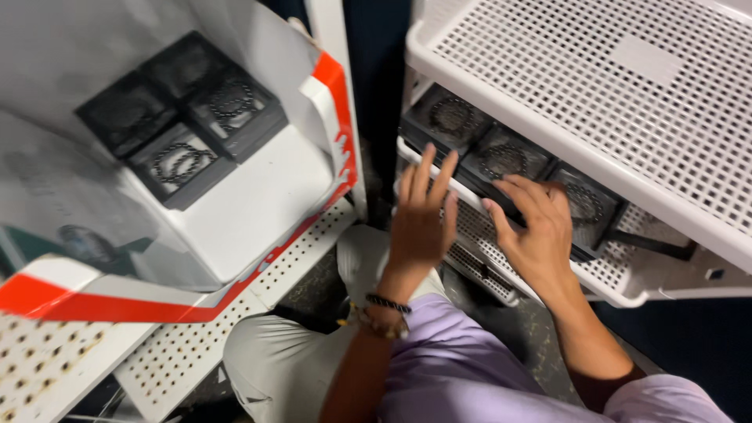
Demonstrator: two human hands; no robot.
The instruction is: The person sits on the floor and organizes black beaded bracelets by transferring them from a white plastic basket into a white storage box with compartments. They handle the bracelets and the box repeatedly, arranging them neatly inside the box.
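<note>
On the lower white perforated plastic shelf (627,294), a row of square black trays holding dark bead bracelets (501,160) sits along its front edge. The right hand (536,231) lies with fingers spread over the rightmost of these trays, closed on nothing. The left hand (419,219) hovers open, fingers apart, at the shelf's left front corner. The row sits so near the edge that a careless push could tip a tray off and scatter the beads. Three similar black bracelet trays (184,117) rest on a tilted white and red-trimmed cardboard box (258,204) that might let them slide.
</note>
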